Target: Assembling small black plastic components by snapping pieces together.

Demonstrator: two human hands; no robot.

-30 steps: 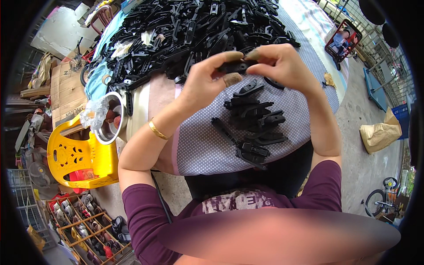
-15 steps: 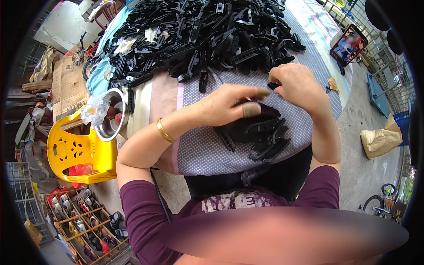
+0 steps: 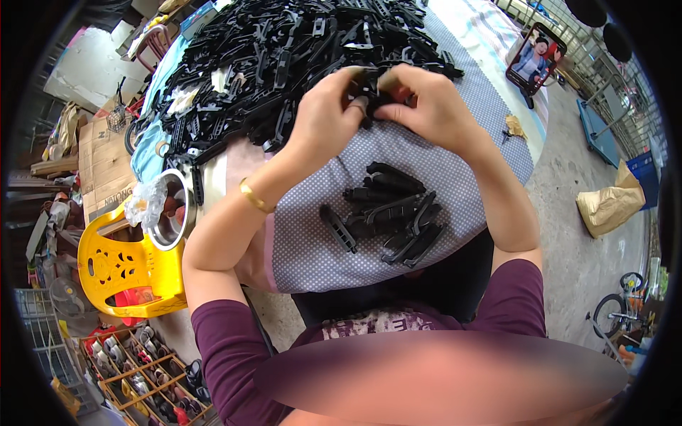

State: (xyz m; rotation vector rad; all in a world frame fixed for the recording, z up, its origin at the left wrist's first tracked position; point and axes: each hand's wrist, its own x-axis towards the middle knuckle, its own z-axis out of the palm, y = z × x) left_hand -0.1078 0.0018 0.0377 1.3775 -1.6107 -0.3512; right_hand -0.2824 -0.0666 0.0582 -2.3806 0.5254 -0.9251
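At the near edge of a big heap of black plastic parts, my two hands come close together. My left hand and my right hand both have curled fingers about a black plastic part, mostly hidden by the fingers and a little blurred. Tan finger covers show on some fingertips. Nearer to me, a small group of long, narrow black parts lies on the dotted grey cloth, one of them a little apart on the left.
A phone on a stand is at the table's right side, with a crumpled brown scrap nearer. On the left, a yellow chair bears a metal bowl and a clear plastic bag. A shoe rack stands lower left.
Both hands have moved forward and left, from above the small group to the heap's edge. The small group is now uncovered. The whole view has shifted slightly.
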